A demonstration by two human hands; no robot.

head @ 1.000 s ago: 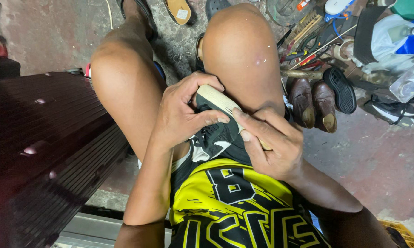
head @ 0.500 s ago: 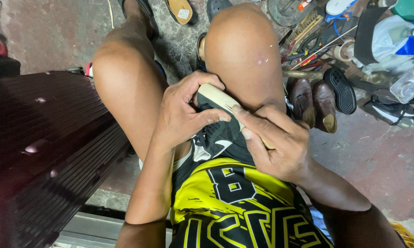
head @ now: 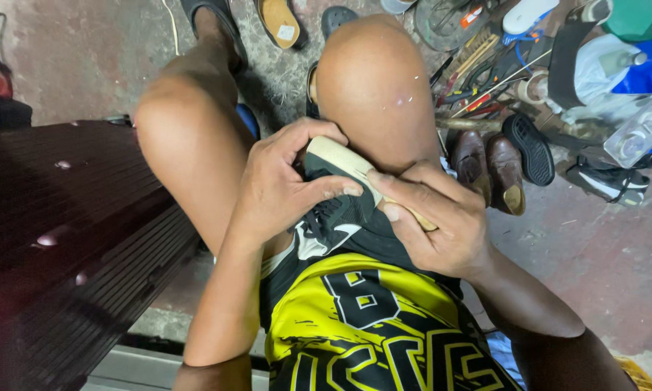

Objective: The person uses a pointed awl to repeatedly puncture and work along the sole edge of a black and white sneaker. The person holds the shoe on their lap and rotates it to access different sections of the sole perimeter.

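A black sneaker (head: pixel 333 210) with a cream sole and a white side mark rests on my lap, sole turned up and away from me. My left hand (head: pixel 279 185) wraps over its toe end, thumb pressed along the sole edge. My right hand (head: pixel 431 224) grips the other end, thumb and fingers clamped on the sole near the heel. Both hands sit between my bare knees, above my yellow and black shorts (head: pixel 369 326).
A dark ribbed bench (head: pixel 58 239) lies at my left. On the concrete floor at right are brown leather shoes (head: pixel 489 166), a black sneaker sole (head: pixel 530 148), tools (head: pixel 478 80), plastic bags and bottles. Sandals (head: pixel 279 22) lie beyond my feet.
Both hands stay on the sneaker; my right thumb has slid slightly along the sole edge. Nothing else has moved.
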